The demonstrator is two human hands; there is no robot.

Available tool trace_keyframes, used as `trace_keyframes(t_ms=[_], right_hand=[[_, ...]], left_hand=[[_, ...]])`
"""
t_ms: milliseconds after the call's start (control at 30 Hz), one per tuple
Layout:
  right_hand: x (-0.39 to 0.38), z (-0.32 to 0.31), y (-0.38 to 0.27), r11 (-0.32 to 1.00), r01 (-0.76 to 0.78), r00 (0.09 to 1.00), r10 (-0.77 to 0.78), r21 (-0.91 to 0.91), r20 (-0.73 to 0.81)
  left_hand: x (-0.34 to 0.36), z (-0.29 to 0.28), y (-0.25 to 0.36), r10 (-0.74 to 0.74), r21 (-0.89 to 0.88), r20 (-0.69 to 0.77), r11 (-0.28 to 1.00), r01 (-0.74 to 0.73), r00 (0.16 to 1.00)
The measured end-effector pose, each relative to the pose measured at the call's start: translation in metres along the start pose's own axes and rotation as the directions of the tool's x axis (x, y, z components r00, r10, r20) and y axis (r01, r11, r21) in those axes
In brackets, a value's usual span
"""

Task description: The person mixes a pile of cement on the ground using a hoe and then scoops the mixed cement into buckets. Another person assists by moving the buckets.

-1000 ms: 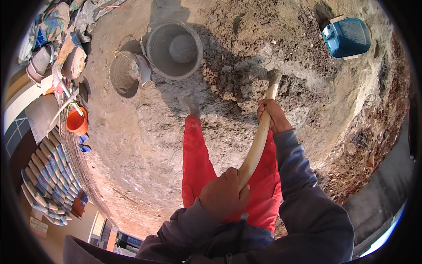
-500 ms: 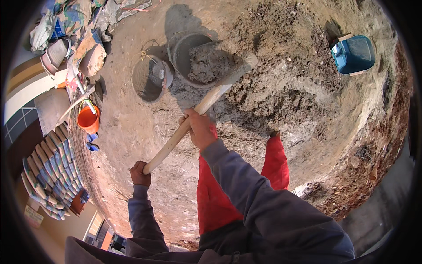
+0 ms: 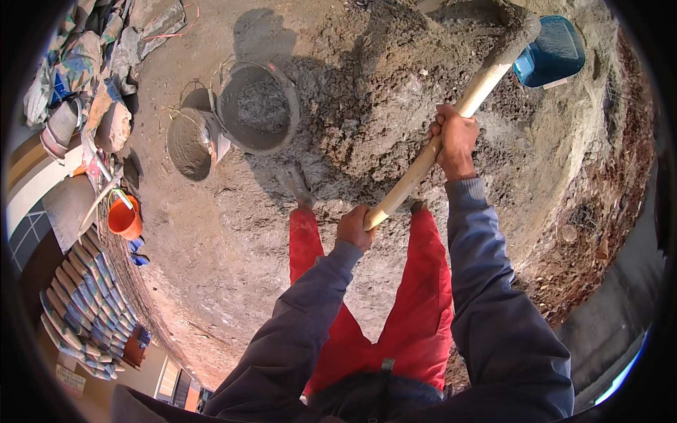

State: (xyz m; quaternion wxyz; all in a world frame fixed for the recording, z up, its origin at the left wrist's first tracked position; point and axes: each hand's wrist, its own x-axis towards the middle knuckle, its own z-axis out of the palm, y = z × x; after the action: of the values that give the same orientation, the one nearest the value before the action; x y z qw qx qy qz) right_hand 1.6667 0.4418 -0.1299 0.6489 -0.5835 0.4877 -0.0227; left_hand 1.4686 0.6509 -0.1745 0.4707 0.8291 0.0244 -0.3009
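Note:
Both my hands grip a long-handled hoe (image 3: 405,185) that slants from near my knees up to the far right. My left hand (image 3: 356,227) closes round the butt of the pale wooden handle. Farther up, my right hand (image 3: 457,141) wraps around the handle's middle. The hoe's mud-caked head (image 3: 525,28) is over the far right part of the wet mud heap (image 3: 416,92), overlapping a blue container in view; its blade is partly cut off by the frame's edge. Left of the heap stands a dark bucket (image 3: 293,116) holding grey mud, beside a smaller bucket (image 3: 180,125) with mud.
The blue container (image 3: 560,53) sits at the far right. On the left are an orange bucket (image 3: 125,222), a flat metal blade (image 3: 69,204) with a handle, crumpled sacks (image 3: 77,60) and stacked bags (image 3: 84,303). Rough reddish soil (image 3: 585,233) banks up along the right.
The hoe has swung right, from over the dark bucket to the far right of the mud heap. A mud lump now rests in that bucket. Both hands have moved right.

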Motion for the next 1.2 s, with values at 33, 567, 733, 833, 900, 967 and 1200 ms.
trace_keyframes(t_ms=[33, 567, 733, 833, 900, 967, 1200], right_hand=[[0.031, 0.008, -0.001, 0.997, 0.037, 0.999, -0.039, -0.075, -0.027], [0.035, -0.036, 0.177, 0.651, -0.390, 0.820, 0.567, -0.651, 0.077], [0.042, -0.041, 0.179, 0.563, -0.499, 0.685, 0.722, -0.658, 0.098], [0.039, -0.036, 0.177, 0.609, -0.555, 0.622, 0.756, -0.567, 0.204], [0.033, -0.030, 0.169, 0.628, -0.615, 0.592, 0.767, -0.477, 0.246], [0.023, -0.015, 0.147, 0.601, -0.672, 0.537, 0.798, -0.432, 0.275], [-0.079, 0.042, 0.029, 0.569, -0.791, 0.529, 0.820, -0.224, 0.216]], left_hand=[[0.023, 0.026, -0.003, -0.120, 0.023, -0.059, 0.992, 0.121, 0.991], [-0.120, 0.083, 0.074, -0.680, 0.051, 0.165, 0.729, 0.682, 0.715], [-0.100, 0.041, 0.141, -0.665, 0.135, 0.198, 0.746, 0.652, 0.720], [-0.077, -0.023, 0.172, -0.658, 0.079, 0.250, 0.745, 0.662, 0.710], [-0.074, -0.055, 0.177, -0.585, 0.055, 0.259, 0.804, 0.593, 0.769], [-0.074, -0.088, 0.172, -0.436, 0.049, 0.249, 0.897, 0.439, 0.865], [-0.099, -0.249, 0.230, -0.318, -0.072, 0.372, 0.927, 0.369, 0.872]])
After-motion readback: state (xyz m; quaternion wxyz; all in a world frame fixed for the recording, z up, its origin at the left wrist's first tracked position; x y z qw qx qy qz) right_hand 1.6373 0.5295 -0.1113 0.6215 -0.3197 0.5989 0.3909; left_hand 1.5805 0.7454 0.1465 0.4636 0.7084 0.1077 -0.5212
